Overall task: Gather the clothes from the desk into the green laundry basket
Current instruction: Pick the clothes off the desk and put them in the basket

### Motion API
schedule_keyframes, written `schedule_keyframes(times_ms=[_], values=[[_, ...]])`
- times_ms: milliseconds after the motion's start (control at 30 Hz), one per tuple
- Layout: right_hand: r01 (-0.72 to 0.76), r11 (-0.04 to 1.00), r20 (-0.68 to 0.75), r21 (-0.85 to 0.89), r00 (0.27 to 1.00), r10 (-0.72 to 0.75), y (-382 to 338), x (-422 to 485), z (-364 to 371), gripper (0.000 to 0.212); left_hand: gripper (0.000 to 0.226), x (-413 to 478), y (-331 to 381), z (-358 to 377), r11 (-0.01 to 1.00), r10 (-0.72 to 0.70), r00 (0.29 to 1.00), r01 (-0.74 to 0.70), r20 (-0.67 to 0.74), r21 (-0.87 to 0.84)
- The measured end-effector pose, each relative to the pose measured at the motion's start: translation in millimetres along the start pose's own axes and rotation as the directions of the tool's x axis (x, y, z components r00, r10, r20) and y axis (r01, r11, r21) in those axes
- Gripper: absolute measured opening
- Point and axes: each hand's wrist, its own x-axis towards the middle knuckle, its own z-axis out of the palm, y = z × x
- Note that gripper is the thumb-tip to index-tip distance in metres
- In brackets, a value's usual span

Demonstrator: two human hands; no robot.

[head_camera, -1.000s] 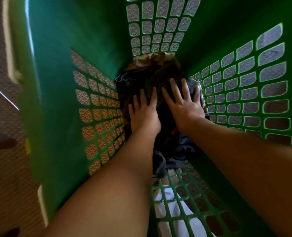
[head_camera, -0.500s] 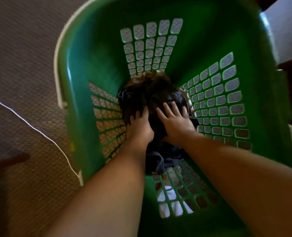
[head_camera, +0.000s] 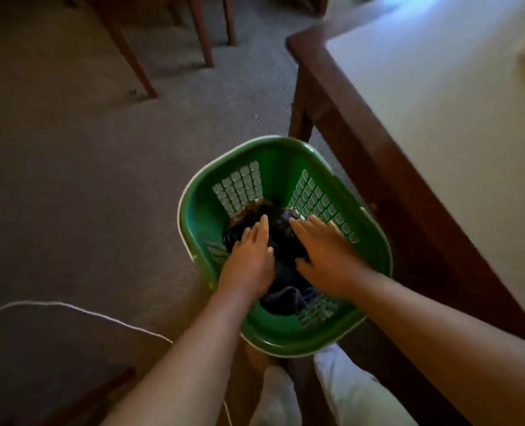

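Head view: the green laundry basket (head_camera: 273, 345) is seen standing on the carpet (head_camera: 70, 179), just beside a leg of the desk (head_camera: 439, 118). A heap of dark clothes (head_camera: 282, 295) is held inside it. The 2 hands are stretched flat over the heap, palms down. The fingers of the left hand (head_camera: 249, 259) are kept straight and close together, while those of the right hand (head_camera: 329, 256) are straight, slightly spread and blurred. A white cable (head_camera: 70, 307) is trailed across the carpet at the left.

dim room | bluish glare top right | blurred, wide-angle edges
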Motion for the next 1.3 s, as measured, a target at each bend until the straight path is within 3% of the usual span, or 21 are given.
schedule_keyframes(times_ms=[100, 267, 633, 933, 1133, 1300], values=[[-0.036, 0.995, -0.076, 0.098, 0.996, 0.044, -16, -45, -50, 0.082, 0.069, -26, 25, -45, 0.988, 0.152, 0.987, -0.15, -0.051, 0.033], [-0.076, 0.992, -0.275, 0.101, 0.956, 0.101, -29, -118, -97, 0.082, 0.068, -72, 85, -91, 0.938, 0.329, 0.943, -0.32, -0.055, 0.13], [-0.226, 0.925, -0.558, 0.306, 0.744, 0.367, -7, -254, -157, 0.079, 0.069, -139, 238, -94, 0.721, 0.675, 0.738, -0.663, 0.009, 0.2], [-0.278, 0.871, -0.62, 0.405, 0.617, 0.485, 63, -335, -187, 0.078, 0.07, -145, 362, -65, 0.639, 0.759, 0.651, -0.744, 0.003, 0.195], [-0.23, 0.839, -0.601, 0.493, 0.607, 0.52, 110, -347, -203, 0.078, 0.073, -143, 401, -46, 0.659, 0.747, 0.663, -0.734, -0.037, 0.162], [-0.173, 0.811, -0.625, 0.559, 0.555, 0.549, 155, -332, -232, 0.074, 0.073, -124, 428, -48, 0.683, 0.73, 0.68, -0.719, -0.074, 0.131]])
